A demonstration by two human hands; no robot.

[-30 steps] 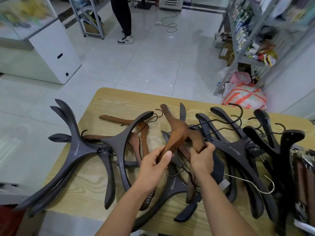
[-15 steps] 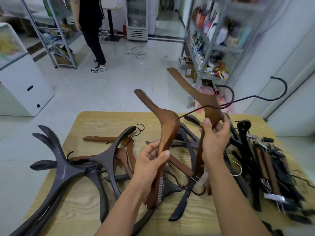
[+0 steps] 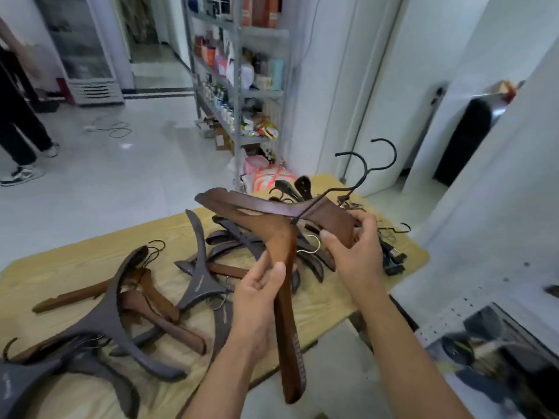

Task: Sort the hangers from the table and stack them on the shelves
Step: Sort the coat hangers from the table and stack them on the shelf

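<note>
The left hand [image 3: 260,294] curls thumb and fingers round the lower arm of a brown wooden hanger, and the right hand [image 3: 358,255] grips the far arm of a second one laid against it. The two held brown hangers [image 3: 260,213] hang in the air above the near edge of the table [image 3: 60,267], and their two black hooks [image 3: 360,164] point up and right. Below and to the left, at least five dark grey hangers [image 3: 106,316] and at least three more brown ones [image 3: 169,325] lie tangled on the tabletop. The pale lettering on the grey ones is too small to read. Beyond stands a metal shelf unit [image 3: 239,86] of bottles, and at far left a person [image 3: 18,122] in dark trousers.
</note>
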